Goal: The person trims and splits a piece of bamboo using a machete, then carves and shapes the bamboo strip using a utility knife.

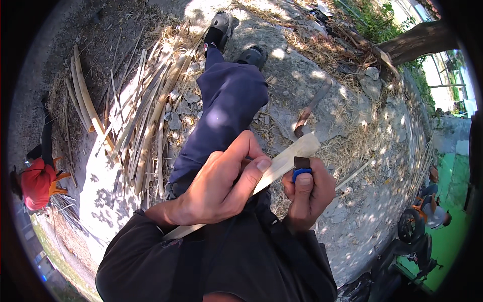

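Note:
A pale, flat strip that looks like split bamboo (289, 157) runs slantwise across my lap, its wide end pointing up and right. My left hand (219, 186) is closed round it, thumb pressed on top near the fingertips. Below that hand, the strip's other end shows by my left forearm. My right hand (313, 194) is closed on a small dark blade with a blue grip (302, 173), thumb resting on the blue part. The blade sits close beside the strip's wide end; whether it touches the strip, I cannot tell.
Long bamboo strips (143, 131) lie piled on the ground left of my legs. A hooked tool (313, 108) lies on the rock ahead. A person in red (36, 183) sits far left; another person (438, 211) sits far right near a motorcycle (415, 241). A tree trunk (415, 43) leans in upper right.

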